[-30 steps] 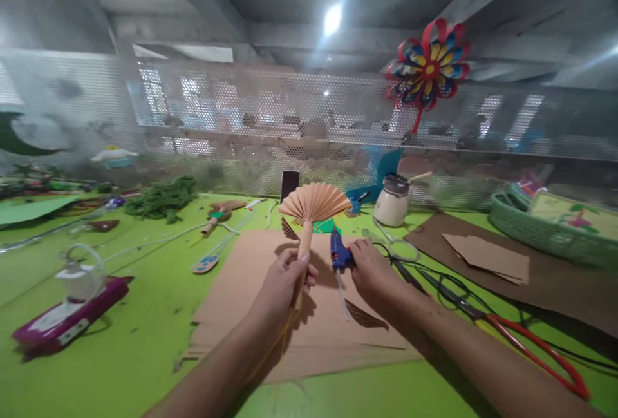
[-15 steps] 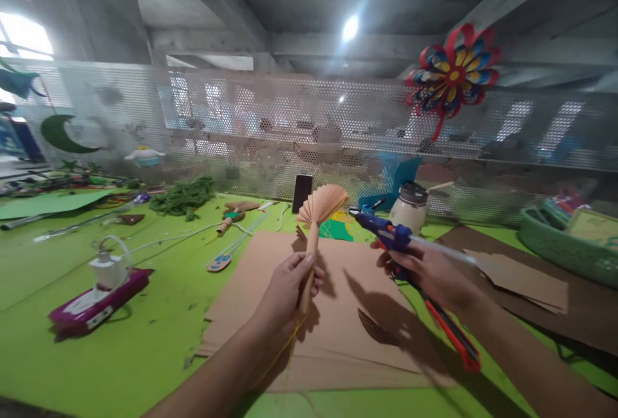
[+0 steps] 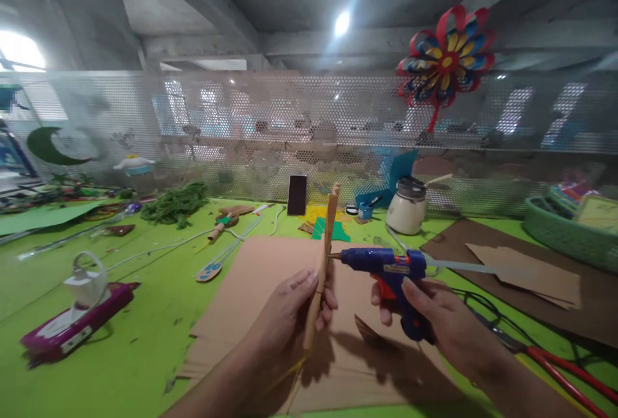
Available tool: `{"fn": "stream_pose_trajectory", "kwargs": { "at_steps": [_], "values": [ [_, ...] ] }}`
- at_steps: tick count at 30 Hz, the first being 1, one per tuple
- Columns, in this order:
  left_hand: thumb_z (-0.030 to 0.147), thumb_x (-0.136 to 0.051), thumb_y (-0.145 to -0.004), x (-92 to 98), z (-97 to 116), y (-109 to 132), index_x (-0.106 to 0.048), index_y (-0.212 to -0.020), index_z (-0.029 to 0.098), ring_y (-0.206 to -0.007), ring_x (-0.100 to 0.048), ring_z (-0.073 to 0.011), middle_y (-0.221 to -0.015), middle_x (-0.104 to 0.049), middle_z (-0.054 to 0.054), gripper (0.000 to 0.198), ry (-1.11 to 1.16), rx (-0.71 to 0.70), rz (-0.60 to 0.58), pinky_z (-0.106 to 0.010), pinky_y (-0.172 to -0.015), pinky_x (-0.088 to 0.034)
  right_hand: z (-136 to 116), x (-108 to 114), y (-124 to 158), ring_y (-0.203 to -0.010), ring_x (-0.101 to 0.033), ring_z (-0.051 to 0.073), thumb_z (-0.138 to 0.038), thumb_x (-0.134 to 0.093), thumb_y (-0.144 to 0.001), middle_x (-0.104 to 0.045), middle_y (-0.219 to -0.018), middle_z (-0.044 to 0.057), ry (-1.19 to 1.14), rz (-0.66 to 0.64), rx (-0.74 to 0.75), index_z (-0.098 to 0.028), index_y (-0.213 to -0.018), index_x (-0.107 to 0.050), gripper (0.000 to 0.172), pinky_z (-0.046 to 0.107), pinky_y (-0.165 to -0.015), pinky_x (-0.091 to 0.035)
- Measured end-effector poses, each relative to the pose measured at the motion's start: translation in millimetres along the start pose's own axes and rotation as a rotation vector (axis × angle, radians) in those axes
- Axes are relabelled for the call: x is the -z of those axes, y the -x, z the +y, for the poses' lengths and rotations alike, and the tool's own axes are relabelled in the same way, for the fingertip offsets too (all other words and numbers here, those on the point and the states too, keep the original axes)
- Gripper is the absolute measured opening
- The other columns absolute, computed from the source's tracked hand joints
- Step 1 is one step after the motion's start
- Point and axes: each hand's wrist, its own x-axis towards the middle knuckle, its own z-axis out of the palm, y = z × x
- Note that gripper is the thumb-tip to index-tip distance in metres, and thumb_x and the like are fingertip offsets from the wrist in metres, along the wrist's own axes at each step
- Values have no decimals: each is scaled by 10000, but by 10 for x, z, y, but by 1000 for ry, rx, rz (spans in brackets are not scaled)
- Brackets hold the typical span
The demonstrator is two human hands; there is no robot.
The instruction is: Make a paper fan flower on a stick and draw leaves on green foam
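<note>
My left hand (image 3: pixel 292 299) is closed round the rolled brown-paper handle of a small pleated paper fan (image 3: pixel 331 215), now seen edge-on and upright. A yellow string (image 3: pixel 300 365) hangs from the handle's lower end. In my right hand (image 3: pixel 447 315) is a blue glue gun (image 3: pixel 376 259), with a clear glue stick (image 3: pixel 463 266) out of its back. The nozzle points left at the handle, just under the fan's pleats; whether it touches cannot be told. Under both hands lie brown paper sheets (image 3: pixel 263 263), with a small dark pleated piece (image 3: pixel 367 332) on top.
A purple power strip (image 3: pixel 82 324) with a white plug sits at left. Behind stand a phone (image 3: pixel 297 195) and a cream jar (image 3: pixel 406 209). Red-handled scissors (image 3: pixel 555 366) and a black cable lie near my right forearm. A green basket (image 3: pixel 570 231) is at far right.
My left hand has turned the fan from face-on to edge-on. The glue gun has come left and down, its nozzle now at the handle. The view has shifted a little right.
</note>
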Motion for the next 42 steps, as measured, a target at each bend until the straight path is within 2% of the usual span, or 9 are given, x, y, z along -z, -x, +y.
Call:
{"fn": "stream_pose_trajectory", "kwargs": {
  "at_steps": [7,12,19,30,36,42],
  "values": [
    [344,-599,-901,3,2,1,-599,-816,128,-571,-557,-86,-750,-649,-67,233,-41,13,-13,-157,-509,-417,8,5,3,-737,-589,200,-510,-498,-938,-674,-898,102,42,17,11,-197,-941,-729,389,328,-676,-437],
    [371,-614,-895,0,-12,-6,-622,-820,130,-554,-524,-71,-740,-640,-55,252,-94,-8,-14,-148,-481,-381,-4,0,15,-700,-548,177,-501,-489,-947,-639,-848,81,46,36,11,-182,-929,-709,388,314,-638,-401],
    [409,-637,-873,19,-32,-10,-619,-818,135,-569,-528,-76,-754,-638,-50,280,-133,-32,8,-160,-503,-393,20,-28,-8,-684,-535,160,-488,-524,-937,-622,-794,62,-17,57,22,-164,-815,-669,375,301,-646,-414],
    [404,-625,-884,26,-36,-25,-604,-821,129,-561,-516,-72,-747,-639,-51,283,-149,-38,4,-159,-502,-379,40,-51,-16,-660,-518,141,-471,-532,-942,-616,-759,48,-54,70,21,-150,-818,-651,364,289,-632,-404],
    [390,-617,-891,57,-51,-45,-605,-826,127,-561,-513,-68,-746,-637,-49,272,-149,-32,-7,-153,-501,-375,39,-49,-26,-669,-532,153,-484,-549,-928,-626,-780,58,-72,93,29,-141,-907,-672,366,303,-639,-416],
    [399,-597,-905,60,-63,-48,-611,-820,124,-547,-496,-62,-715,-620,-40,289,-162,-28,-36,-149,-494,-352,55,-49,-19,-687,-537,153,-469,-536,-941,-636,-796,65,-84,65,18,-150,-859,-672,357,302,-654,-422]
  ]
}}
